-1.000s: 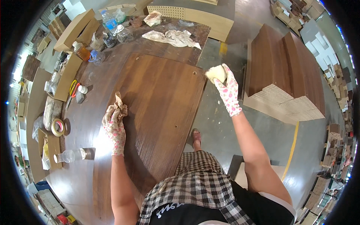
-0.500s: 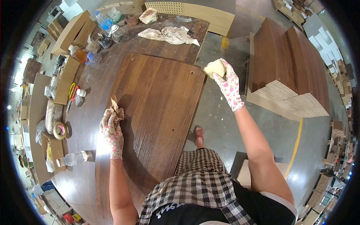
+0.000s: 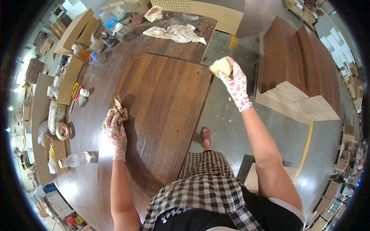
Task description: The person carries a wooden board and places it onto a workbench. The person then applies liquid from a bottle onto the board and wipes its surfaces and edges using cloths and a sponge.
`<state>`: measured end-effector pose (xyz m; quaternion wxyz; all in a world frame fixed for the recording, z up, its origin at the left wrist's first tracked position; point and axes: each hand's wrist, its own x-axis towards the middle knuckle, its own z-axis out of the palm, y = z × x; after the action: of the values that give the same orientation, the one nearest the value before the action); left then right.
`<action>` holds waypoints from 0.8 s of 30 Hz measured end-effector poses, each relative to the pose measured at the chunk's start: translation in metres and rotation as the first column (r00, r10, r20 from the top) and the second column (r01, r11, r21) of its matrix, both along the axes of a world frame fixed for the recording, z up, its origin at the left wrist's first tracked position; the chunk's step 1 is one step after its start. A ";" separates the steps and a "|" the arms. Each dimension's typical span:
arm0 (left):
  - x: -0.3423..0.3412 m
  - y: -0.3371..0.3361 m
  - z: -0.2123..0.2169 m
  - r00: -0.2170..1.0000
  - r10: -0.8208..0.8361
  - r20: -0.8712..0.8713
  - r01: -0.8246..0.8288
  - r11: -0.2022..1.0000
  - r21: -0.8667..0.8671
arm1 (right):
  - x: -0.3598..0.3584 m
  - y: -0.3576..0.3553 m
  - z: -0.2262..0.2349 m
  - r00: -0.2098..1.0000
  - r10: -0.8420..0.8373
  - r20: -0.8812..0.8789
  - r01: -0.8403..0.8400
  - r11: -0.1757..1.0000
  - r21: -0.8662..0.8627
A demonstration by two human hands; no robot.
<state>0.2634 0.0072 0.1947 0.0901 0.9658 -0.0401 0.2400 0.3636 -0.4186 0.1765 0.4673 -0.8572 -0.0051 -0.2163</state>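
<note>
A dark brown wood-grain board (image 3: 162, 100) lies flat on the worktable, with small holes near its right side. My left hand (image 3: 115, 134), in a floral glove, is closed around a crumpled, brown-stained rag (image 3: 121, 111) at the board's left part. Out at the far right corner of the board, my right hand (image 3: 238, 86), gloved alike, grips a cream sponge (image 3: 221, 68) between thumb and fingers. The sponge's left end is right by the board's edge; whether it touches cannot be made out.
Stained cloth (image 3: 177, 34) lies at the table's far end. Bottles, scissors (image 3: 75, 94), a tape roll (image 3: 62, 131) and a clear bottle (image 3: 76, 159) line the left side. Stacked brown panels (image 3: 283, 65) stand on the floor at right.
The view has shifted slightly. My right hand and sponge have barely moved along the board's edge; the left hand keeps the rag in nearly the same spot.
</note>
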 end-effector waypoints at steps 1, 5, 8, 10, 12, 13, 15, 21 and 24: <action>-0.001 0.002 0.000 1.000 -0.010 0.011 0.010 1.000 0.001 | -0.007 0.003 -0.002 0.999 0.041 0.000 -0.041 0.998 -0.056; -0.001 -0.001 0.004 1.000 -0.005 0.004 0.005 1.000 -0.004 | -0.051 0.003 -0.005 0.973 0.213 -0.087 -0.210 0.977 0.037; -0.004 -0.003 0.008 1.000 0.004 -0.015 -0.004 1.000 0.014 | -0.051 0.005 0.009 0.977 0.200 -0.074 -0.191 0.975 0.111; -0.002 0.000 0.005 1.000 -0.006 0.018 0.006 1.000 0.016 | -0.030 0.000 0.008 0.982 0.183 -0.049 -0.185 0.982 -0.045; -0.001 -0.001 0.004 1.000 -0.005 0.013 0.005 1.000 0.010 | -0.010 -0.002 0.002 0.986 0.163 -0.026 -0.164 0.986 -0.043; 0.000 -0.002 0.004 1.000 -0.010 0.007 0.010 1.000 -0.001 | -0.002 -0.006 0.001 0.990 0.132 -0.051 -0.129 0.990 0.061; 0.001 -0.005 0.005 1.000 0.000 0.003 0.000 1.000 0.002 | 0.016 -0.014 -0.004 0.998 0.051 -0.025 -0.048 0.991 0.127; -0.002 -0.001 0.002 1.000 0.009 -0.010 -0.009 1.000 -0.027 | 0.004 -0.003 0.006 0.997 0.070 -0.009 -0.070 0.997 0.020; -0.001 0.004 -0.003 1.000 0.004 -0.001 -0.004 0.999 -0.041 | -0.033 -0.003 -0.003 0.977 0.209 -0.034 -0.211 0.966 -0.149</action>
<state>0.2627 0.0112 0.1914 0.1093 0.9639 -0.0332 0.2405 0.3304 -0.4213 0.1733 0.4208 -0.8869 -0.1081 -0.1568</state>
